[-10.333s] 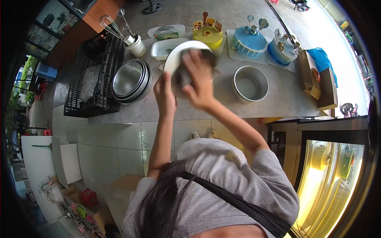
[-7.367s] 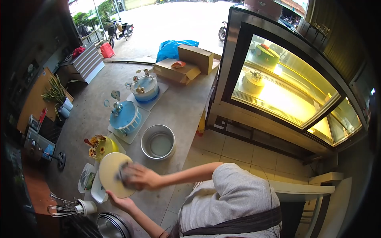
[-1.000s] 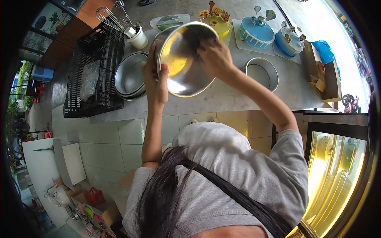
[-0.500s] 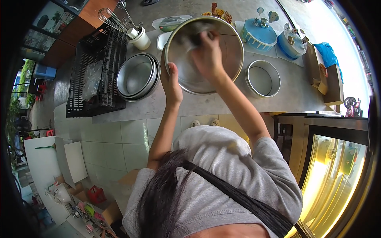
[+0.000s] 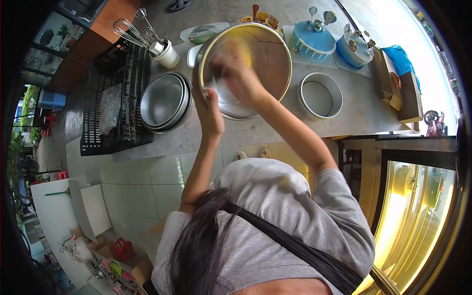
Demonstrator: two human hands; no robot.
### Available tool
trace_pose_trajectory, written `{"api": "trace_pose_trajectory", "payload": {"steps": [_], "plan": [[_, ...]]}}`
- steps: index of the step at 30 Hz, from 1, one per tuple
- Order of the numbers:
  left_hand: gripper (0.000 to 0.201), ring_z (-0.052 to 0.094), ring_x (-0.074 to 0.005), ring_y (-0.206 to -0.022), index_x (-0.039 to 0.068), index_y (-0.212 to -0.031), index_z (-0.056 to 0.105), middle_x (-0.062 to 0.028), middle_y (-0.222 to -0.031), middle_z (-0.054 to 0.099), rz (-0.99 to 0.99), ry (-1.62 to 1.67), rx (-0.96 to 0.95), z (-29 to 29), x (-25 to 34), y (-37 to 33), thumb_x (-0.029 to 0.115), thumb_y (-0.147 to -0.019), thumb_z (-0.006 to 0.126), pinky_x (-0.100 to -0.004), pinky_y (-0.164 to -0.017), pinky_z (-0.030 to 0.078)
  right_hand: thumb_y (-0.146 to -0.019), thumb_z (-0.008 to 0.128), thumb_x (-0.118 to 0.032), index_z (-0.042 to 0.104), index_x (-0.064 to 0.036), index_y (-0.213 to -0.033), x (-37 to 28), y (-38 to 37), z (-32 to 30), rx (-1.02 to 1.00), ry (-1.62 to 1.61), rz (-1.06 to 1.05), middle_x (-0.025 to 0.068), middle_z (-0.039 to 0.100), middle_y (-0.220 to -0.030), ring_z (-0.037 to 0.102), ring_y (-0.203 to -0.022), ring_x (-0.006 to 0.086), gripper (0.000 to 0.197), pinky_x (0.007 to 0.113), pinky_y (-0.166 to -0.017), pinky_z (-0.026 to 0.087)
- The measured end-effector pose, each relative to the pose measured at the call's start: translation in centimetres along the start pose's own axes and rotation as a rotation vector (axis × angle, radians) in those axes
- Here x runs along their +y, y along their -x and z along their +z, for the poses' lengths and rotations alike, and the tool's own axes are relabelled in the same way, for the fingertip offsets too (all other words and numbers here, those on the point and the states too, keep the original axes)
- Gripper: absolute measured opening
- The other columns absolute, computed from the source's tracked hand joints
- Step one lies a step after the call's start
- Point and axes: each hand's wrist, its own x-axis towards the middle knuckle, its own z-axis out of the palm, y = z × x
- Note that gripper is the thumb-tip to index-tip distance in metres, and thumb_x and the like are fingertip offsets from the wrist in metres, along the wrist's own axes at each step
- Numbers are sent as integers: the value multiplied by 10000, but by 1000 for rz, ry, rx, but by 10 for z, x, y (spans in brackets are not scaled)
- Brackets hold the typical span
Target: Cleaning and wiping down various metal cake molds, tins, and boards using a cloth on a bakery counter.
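Note:
A large round metal pan (image 5: 274, 61) is tilted up on its edge over the table, its inside turned toward me. My left hand (image 5: 211, 115) grips the pan's left side, thumb over the rim and the other fingers hidden behind. Inside the pan, my right hand (image 5: 240, 79) is closed and smeared by motion against the left part of the inner surface. A yellowish blur shows beside its fingers, too smeared to name. Left of the pan stands a nested stack of round metal cake pans (image 5: 164, 101). To the right is a single round cake pan (image 5: 320, 96).
A black plastic crate (image 5: 115, 98) fills the table's left end, beside a white pot (image 5: 168, 55) of whisks. Two blue-and-white decorated cakes (image 5: 314, 42) stand at the back right, near open cardboard boxes (image 5: 393, 88). A lit glass display case (image 5: 413, 206) stands at lower right.
My right hand has shifted left and slightly down inside the pan. The yellowish blur now shows where a dark blur was. My left hand keeps its hold on the rim.

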Motion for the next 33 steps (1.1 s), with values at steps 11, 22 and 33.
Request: {"api": "trace_pose_trajectory", "payload": {"steps": [11,22,33], "plan": [[592,446,-164,-1070,-91,-1171,443,-120,-1152,496,-435,224,-93,-7,-23,-21,437,-905,416,-281,-936,310,-717,531,-245,539,-161,-968,-61,-67,-43,-1343,2118,-1384,-58,469,-1097,422,-1039,143,265,291,-924,313],[517,408,-186,-1055,-31,-1211,406,-113,-1125,472,-178,335,75,-5,-35,-34,389,-911,419,-296,-950,271,-744,581,-81,539,28,-1022,-12,-22,-19,-539,1014,274,161,496,-1134,482,-986,238,302,354,-864,367],[641,362,-247,-1151,-26,-1293,290,-158,-1238,385,-132,279,73,23,-26,-9,465,-897,404,-331,-987,239,-776,531,2,253,-70,-1214,2,-53,5,714,112,-313,132,419,-1120,484,-944,224,524,324,-794,422]]}}
